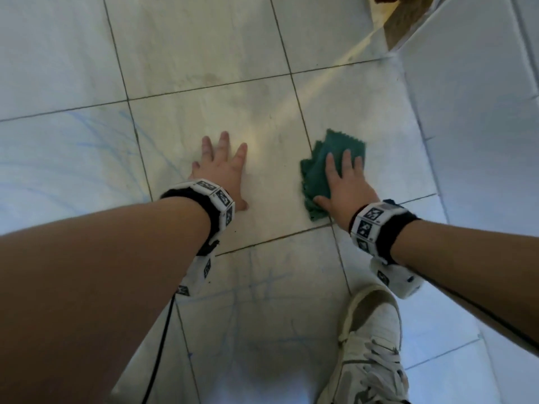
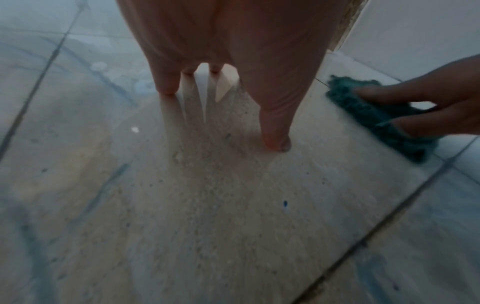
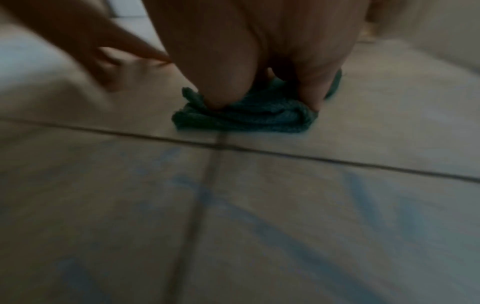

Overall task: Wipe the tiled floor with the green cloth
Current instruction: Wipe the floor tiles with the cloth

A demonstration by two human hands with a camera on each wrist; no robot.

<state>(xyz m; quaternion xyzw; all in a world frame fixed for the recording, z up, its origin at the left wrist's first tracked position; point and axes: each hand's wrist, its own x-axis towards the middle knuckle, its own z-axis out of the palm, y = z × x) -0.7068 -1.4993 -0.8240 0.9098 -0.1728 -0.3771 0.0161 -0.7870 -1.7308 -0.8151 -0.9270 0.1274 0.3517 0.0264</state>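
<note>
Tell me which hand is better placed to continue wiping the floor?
The right hand: it already presses flat on the green cloth. The left hand rests bare on the tiled floor, apart from the cloth.

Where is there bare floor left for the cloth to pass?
Bare tile lies between the left hand and the green cloth under the right hand, and beyond both hands. Blue scribbles mark the tiles to the left. It is tighter near the shoe and the white wall.
</note>
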